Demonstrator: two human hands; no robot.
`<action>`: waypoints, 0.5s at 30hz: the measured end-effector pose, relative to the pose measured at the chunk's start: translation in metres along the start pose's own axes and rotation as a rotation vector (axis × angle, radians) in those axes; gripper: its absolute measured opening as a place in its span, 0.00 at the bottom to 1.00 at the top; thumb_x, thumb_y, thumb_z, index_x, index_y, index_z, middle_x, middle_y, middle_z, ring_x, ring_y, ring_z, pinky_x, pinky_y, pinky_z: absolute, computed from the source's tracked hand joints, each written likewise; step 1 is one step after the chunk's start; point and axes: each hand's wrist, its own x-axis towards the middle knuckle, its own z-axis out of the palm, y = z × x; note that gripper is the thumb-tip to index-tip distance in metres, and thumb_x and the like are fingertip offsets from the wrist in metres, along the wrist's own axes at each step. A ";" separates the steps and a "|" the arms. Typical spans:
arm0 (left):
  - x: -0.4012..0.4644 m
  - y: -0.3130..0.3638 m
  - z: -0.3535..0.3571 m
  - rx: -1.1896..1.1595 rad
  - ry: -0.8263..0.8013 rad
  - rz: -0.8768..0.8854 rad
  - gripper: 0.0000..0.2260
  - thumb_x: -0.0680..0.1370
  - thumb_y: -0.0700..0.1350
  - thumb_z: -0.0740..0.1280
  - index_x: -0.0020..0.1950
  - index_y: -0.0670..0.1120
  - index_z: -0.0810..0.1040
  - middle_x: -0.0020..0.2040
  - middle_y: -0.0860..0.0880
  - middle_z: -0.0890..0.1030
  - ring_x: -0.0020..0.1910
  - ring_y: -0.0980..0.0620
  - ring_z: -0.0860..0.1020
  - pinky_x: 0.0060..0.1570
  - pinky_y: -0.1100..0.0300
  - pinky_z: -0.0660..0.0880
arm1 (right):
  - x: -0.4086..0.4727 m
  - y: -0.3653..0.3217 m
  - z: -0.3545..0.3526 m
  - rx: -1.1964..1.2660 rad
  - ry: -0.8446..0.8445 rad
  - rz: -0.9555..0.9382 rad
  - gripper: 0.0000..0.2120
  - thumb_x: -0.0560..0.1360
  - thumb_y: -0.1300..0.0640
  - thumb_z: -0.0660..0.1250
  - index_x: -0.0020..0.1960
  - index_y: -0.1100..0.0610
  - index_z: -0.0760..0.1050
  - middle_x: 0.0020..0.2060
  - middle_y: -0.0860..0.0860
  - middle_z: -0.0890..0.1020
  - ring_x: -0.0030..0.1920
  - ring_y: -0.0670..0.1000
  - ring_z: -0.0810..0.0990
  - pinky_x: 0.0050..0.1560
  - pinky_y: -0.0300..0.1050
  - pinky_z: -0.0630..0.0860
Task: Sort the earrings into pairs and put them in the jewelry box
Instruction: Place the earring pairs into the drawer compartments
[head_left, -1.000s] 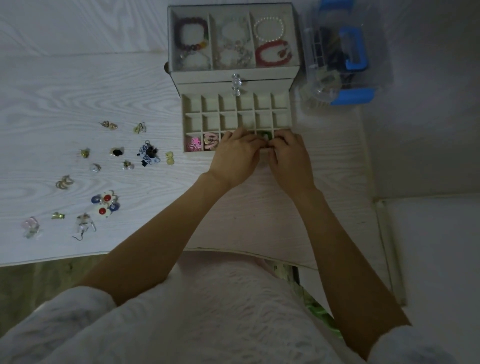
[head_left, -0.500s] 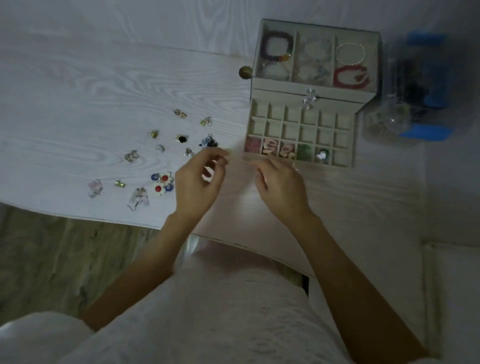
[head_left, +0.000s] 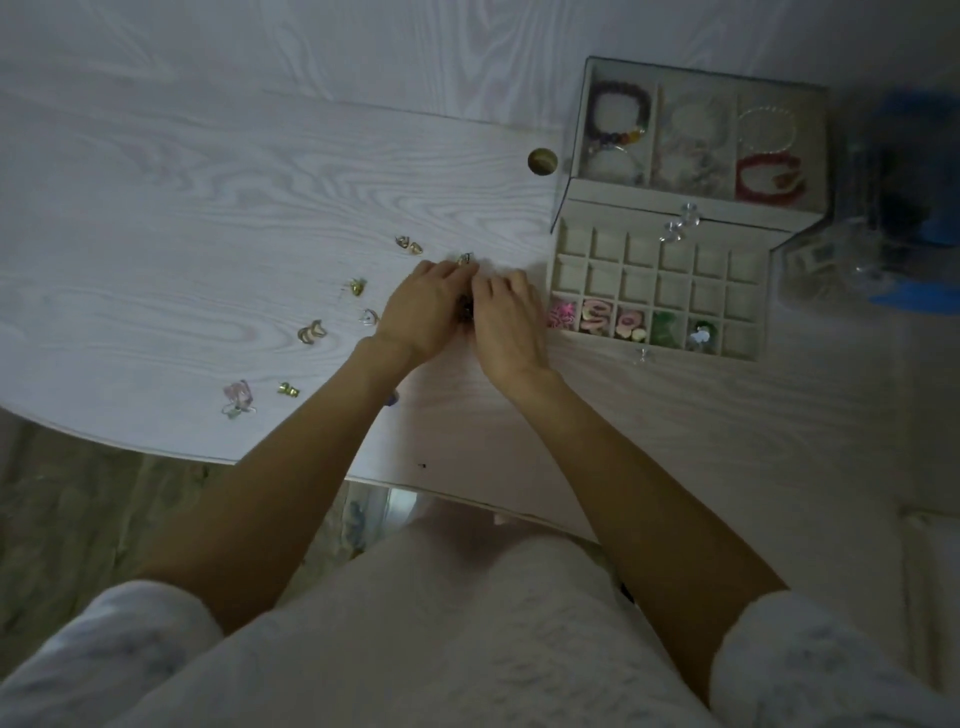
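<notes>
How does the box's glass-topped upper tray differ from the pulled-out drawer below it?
The upper tray has three large compartments; the drawer is a grid of many small cells. The upper tray holds bead bracelets under a clear lid; the drawer lies open, holding earrings. Every upper tray compartment is occupied; in the drawer only five cells of the nearest row are filled. Both share the same pale lining in the same jewelry box.

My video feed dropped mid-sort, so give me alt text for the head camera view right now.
Both hands, left hand and right hand, meet over a dark earring on the white table, just left of the open jewelry box. Five compartments of its front row are filled; loose earrings lie scattered to the left.
</notes>
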 end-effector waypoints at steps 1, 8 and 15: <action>0.001 0.002 -0.003 -0.023 0.002 0.009 0.19 0.74 0.40 0.61 0.65 0.42 0.71 0.59 0.40 0.77 0.56 0.39 0.74 0.57 0.52 0.68 | 0.001 -0.002 0.000 0.010 0.000 0.016 0.14 0.76 0.64 0.59 0.61 0.62 0.69 0.54 0.57 0.79 0.58 0.58 0.70 0.55 0.49 0.68; 0.006 0.008 -0.015 -0.094 -0.028 -0.013 0.11 0.75 0.42 0.66 0.57 0.42 0.78 0.53 0.40 0.77 0.49 0.41 0.77 0.45 0.56 0.68 | -0.012 -0.001 0.002 0.037 0.099 0.042 0.07 0.66 0.69 0.69 0.44 0.63 0.77 0.32 0.57 0.82 0.42 0.59 0.77 0.40 0.49 0.74; 0.003 0.011 -0.012 -0.133 -0.103 -0.060 0.11 0.73 0.40 0.68 0.55 0.42 0.77 0.53 0.40 0.78 0.51 0.42 0.76 0.47 0.57 0.67 | -0.036 0.002 0.008 -0.046 0.099 -0.144 0.06 0.63 0.65 0.73 0.37 0.58 0.79 0.30 0.51 0.80 0.37 0.53 0.77 0.36 0.43 0.75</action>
